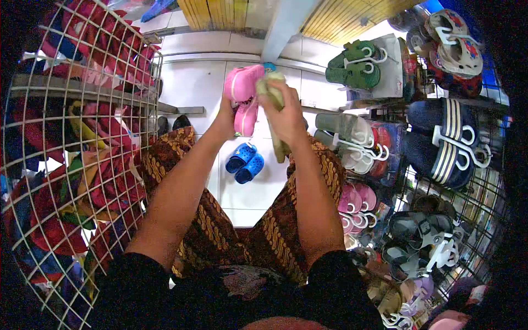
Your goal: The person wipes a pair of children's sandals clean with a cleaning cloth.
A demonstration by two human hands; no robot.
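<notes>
Our left hand (224, 118) has its grip closed on pink clogs (242, 85), held up ahead. Just right, touching them, our right hand (287, 116) clutches a cloth (274, 91). On the floor (258, 192) nearer us lie blue clogs (245, 162).

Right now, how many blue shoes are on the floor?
2: one blue shoe, a second blue shoe beside it, on the floor below the pink shoes. More may be hidden.

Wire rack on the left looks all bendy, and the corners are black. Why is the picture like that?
Head view: a wide fisheye lens bows the wire rack and blackens the corners; the white floor glares; the middle is sharpest, where the left hand holds pink shoes and the right hand an olive item; the edges look soft.
</notes>
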